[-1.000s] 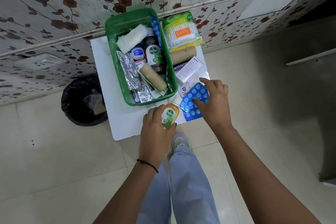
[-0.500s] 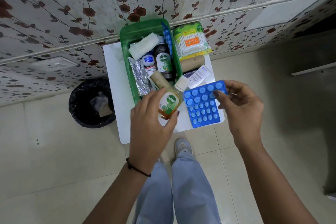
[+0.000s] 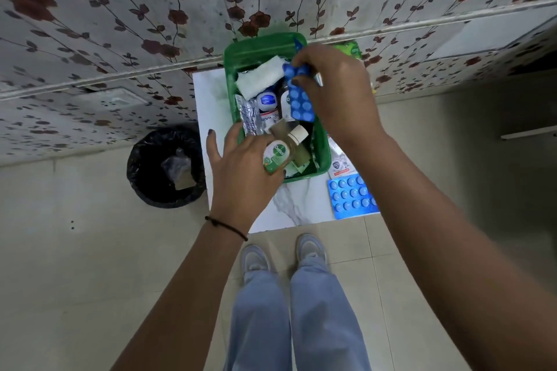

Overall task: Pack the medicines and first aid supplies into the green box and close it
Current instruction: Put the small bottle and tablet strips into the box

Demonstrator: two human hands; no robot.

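Head view: the rectangular green box point(image 3: 232, 90) of glossy plastic sits on the white marble-patterned table point(image 3: 301, 205). Left hand point(image 3: 241, 172) grip clasps a small amber antiseptic bottle point(image 3: 278, 153) at its near end; right hand point(image 3: 337, 90) grip pinches a bumpy blue blister strip point(image 3: 300, 101) over the box.

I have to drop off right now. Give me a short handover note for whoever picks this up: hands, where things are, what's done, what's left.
Left hand: holding the small Dettol bottle at the near end of the green box, not yet let go.
Right hand: holding a blue pill strip over the box, lowering it in.
Done: gauze roll, foil strips and several bottles are in the box.
Left: release both items, pack the second blue pill strip and the sachet on the white table, plus anything hidden behind the right hand, then close the box. No lid in view.
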